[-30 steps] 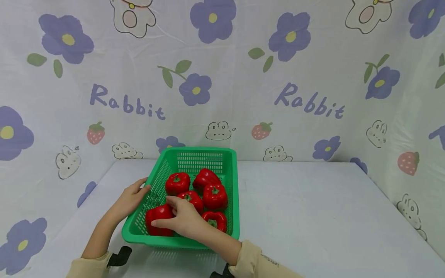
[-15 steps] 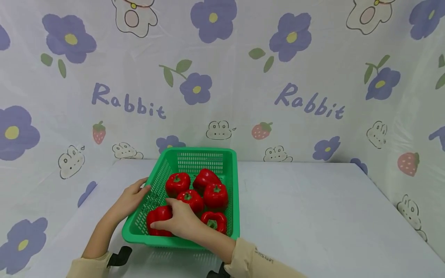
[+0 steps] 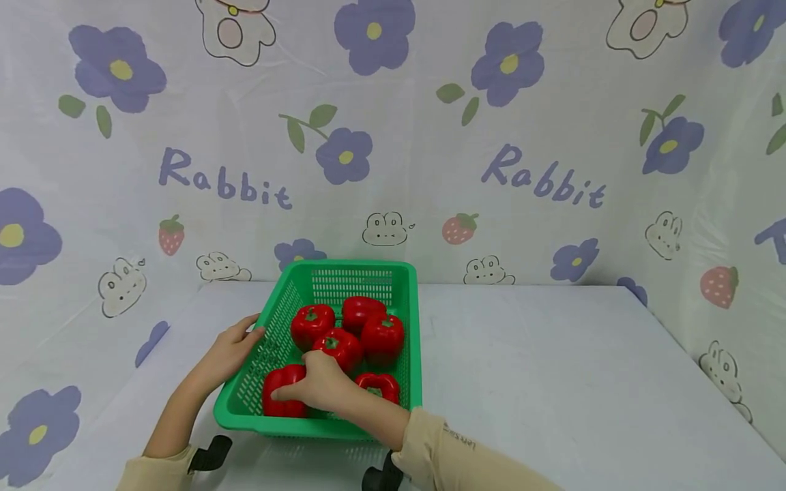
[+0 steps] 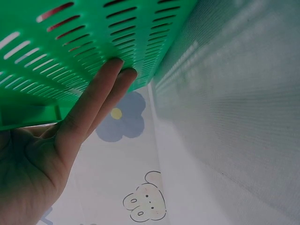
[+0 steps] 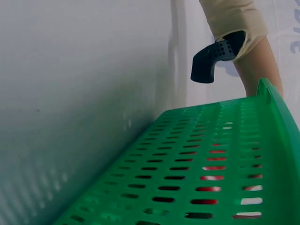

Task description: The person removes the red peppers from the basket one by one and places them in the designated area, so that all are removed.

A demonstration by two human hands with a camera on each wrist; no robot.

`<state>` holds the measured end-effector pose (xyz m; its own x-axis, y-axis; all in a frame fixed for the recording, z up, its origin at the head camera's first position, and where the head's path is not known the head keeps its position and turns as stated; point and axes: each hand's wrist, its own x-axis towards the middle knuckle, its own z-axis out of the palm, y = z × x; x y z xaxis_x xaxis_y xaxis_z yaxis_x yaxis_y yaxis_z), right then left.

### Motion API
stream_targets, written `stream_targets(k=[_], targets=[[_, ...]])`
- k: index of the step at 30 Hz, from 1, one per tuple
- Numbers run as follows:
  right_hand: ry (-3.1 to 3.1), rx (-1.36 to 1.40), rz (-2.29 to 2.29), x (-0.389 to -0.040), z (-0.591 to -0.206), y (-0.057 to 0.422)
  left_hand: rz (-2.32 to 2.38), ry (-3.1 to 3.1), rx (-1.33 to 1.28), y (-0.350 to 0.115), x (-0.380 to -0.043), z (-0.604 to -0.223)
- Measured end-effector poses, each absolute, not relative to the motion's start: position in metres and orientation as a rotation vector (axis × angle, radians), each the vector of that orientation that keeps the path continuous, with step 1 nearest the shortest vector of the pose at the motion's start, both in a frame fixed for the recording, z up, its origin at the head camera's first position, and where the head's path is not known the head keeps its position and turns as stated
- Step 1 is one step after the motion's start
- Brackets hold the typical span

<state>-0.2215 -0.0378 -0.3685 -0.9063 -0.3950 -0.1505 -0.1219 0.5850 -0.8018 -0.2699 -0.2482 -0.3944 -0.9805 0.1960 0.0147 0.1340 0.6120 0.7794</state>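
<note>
- Pepper (image 3: 284, 392) under the right hand (image 3: 327, 383) sits in the green basket (image 3: 288, 427), tucked into the seven o'clock corner, if twelve is the far edge of the table (image 3: 540, 368).
- From that right hand, the pepper lies toward nine o'clock; the thumb crosses its face and the fingers (image 3: 312, 356) bend round its one o'clock shoulder, so from where I stand they look to have hold of it. How firmly, I can't tell; the right wrist view shows basket wall and slots, no fingertips.
- Nearer hand by far is the right, touching it, its forearm coming in from about four o'clock.
- Left hand (image 3: 228, 351) is toward ten o'clock from the same pepper, gripping the basket's nine o'clock rim, thumb over the edge, two fingers lying straight along the outer wall.
- Long axis: the visible red looks a little longer from twelve to six, as I judge it. Its stem is hidden from me, so I can't say which way it points.
- Next pepper over (image 3: 341, 348) is toward two o'clock, green stem up, just beyond the bent fingers; four more peppers lie about it, between eleven and five o'clock.
</note>
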Motion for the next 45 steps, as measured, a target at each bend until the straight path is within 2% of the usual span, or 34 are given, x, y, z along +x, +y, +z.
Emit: stream_targets(k=[13, 31, 45], targets=[[2.53, -0.302, -1.042, -0.225, -0.362, -0.047, 1.304, 2.765, 0.298, -0.249, -0.271, -0.394], [2.328, -0.023, -1.295, -0.228, -0.373, -0.046, 1.316, 2.763, 0.292, -0.247, -0.27, -0.392], [2.305, -0.031, -1.38, -0.228, -0.376, -0.039, 1.29, 2.783, 0.289, -0.245, -0.271, -0.39]])
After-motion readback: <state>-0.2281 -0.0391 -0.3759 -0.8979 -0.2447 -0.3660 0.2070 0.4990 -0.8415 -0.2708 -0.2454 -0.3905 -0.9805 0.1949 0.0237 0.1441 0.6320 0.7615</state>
